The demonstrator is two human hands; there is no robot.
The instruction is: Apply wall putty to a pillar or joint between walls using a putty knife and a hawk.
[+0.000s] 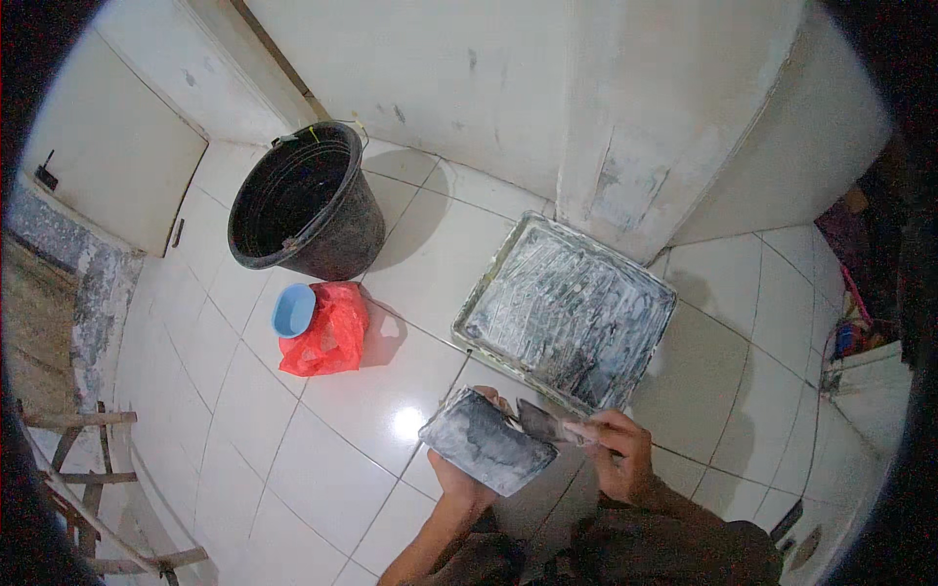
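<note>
My left hand [459, 481] grips a flat rectangular trowel [479, 444] smeared with pale, wet putty over a dark surface; some fingers are hidden behind it. My right hand [623, 449] is closed on the handle of a putty knife [545, 423], whose blade lies at the trowel's upper right edge. Just beyond both hands, a square tray [552, 303] coated with streaky white and grey putty rests on the tiled floor.
A large black bucket [342, 234] stands upper left. Below it are a crumpled red plastic bag [332, 347] and a light blue container [291, 313]. A wooden ladder-like frame [83, 420] is lower left. Walls [440, 78] border the floor; assorted items [850, 332] lie far right.
</note>
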